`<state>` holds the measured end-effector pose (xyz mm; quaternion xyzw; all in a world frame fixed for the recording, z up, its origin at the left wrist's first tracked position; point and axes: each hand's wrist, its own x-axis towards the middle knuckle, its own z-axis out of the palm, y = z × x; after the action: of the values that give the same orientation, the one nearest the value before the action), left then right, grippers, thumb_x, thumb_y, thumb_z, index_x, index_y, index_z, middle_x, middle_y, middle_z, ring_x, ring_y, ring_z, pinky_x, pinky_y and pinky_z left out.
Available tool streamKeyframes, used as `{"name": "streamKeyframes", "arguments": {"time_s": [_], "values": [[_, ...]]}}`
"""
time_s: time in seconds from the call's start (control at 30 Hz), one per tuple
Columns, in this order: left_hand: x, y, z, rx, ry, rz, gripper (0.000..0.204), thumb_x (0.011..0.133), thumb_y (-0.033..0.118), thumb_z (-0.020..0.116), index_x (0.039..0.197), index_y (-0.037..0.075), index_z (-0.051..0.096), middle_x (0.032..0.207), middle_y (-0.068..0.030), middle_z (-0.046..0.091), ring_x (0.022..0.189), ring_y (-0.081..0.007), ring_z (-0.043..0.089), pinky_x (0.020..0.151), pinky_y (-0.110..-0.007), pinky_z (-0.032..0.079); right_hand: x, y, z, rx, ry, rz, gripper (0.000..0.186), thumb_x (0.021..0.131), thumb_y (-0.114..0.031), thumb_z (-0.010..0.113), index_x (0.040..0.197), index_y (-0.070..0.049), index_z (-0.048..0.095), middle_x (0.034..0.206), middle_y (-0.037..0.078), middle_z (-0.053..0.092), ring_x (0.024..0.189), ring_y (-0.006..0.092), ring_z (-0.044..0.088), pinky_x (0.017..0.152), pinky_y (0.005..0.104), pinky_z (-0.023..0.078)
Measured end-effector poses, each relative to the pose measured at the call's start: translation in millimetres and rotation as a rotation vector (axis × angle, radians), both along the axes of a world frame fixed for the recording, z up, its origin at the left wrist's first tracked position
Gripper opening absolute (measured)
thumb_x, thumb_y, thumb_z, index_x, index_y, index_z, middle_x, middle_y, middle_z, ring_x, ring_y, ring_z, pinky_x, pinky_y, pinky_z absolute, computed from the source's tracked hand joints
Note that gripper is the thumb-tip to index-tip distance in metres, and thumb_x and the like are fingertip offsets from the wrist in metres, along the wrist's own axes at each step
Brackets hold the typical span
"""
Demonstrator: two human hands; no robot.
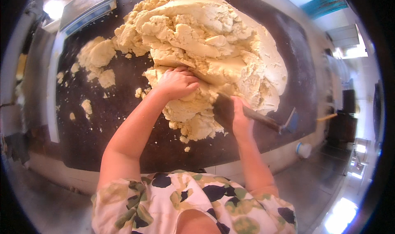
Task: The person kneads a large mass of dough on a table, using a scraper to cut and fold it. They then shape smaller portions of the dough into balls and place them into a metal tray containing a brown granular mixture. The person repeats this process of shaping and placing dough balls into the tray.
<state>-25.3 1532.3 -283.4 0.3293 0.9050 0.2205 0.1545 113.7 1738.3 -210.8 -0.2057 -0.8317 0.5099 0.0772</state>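
A large, crumbly mound of pale yellow dough covers much of the dark brown worktop. My left hand is sunk into the middle of the mound, fingers curled over and gripping dough along a crease. To its lower right, my right hand grips a dark, flat scraper-like tool at the dough's near edge. A brown handle with a blue piece at its end extends rightward from behind that hand; whether it is part of the same tool, I cannot tell.
Loose dough lumps and crumbs lie on the left of the worktop. A metal-topped scale-like object stands at the far left corner. Beyond the right edge are a white cylindrical container and blurred shelving. Tiled flooring shows below.
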Motion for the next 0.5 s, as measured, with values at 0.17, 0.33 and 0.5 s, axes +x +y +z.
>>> {"name": "streamKeyframes", "arguments": {"time_s": [0.17, 0.33, 0.5], "values": [[-10.7, 7.3, 9.7, -0.092, -0.121, 0.007, 0.049, 0.091, 0.051, 0.041, 0.12, 0.023, 0.069, 0.129, -0.0052, 0.063, 0.123, -0.027, 0.054, 0.104, -0.043, 0.04, -38.4, 7.0, -36.5, -0.062, -0.034, 0.031, 0.031, 0.099, -0.027, 0.057, 0.1, 0.002, 0.067, 0.085, 0.005, 0.063, 0.082, 0.0138, 0.055, 0.075, 0.0311, 0.046], [-3.7, 3.6, 12.9, -0.147, -0.154, 0.011, 0.053, 0.09, 0.051, 0.041, 0.125, 0.021, 0.067, 0.132, -0.0066, 0.062, 0.125, -0.0254, 0.054, 0.107, -0.044, 0.037, -32.2, -13.4, -45.0, 0.123, 0.098, 0.146, 0.028, 0.097, -0.024, 0.056, 0.088, 0.0, 0.066, 0.081, 0.008, 0.065, 0.07, 0.019, 0.057, 0.067, 0.0318, 0.049], [39.9, -32.4, 10.7, 0.053, -0.073, 0.048, 0.051, 0.093, 0.047, 0.044, 0.131, 0.017, 0.062, 0.142, -0.0044, 0.053, 0.138, -0.0237, 0.04, 0.114, -0.046, 0.029, 24.6, -52.9, -45.6, 0.488, 0.355, 0.305, 0.007, 0.089, -0.003, 0.064, 0.094, -0.003, 0.069, 0.097, 0.019, 0.072, 0.081, 0.0256, 0.072, 0.068, 0.0347, 0.06]]}}
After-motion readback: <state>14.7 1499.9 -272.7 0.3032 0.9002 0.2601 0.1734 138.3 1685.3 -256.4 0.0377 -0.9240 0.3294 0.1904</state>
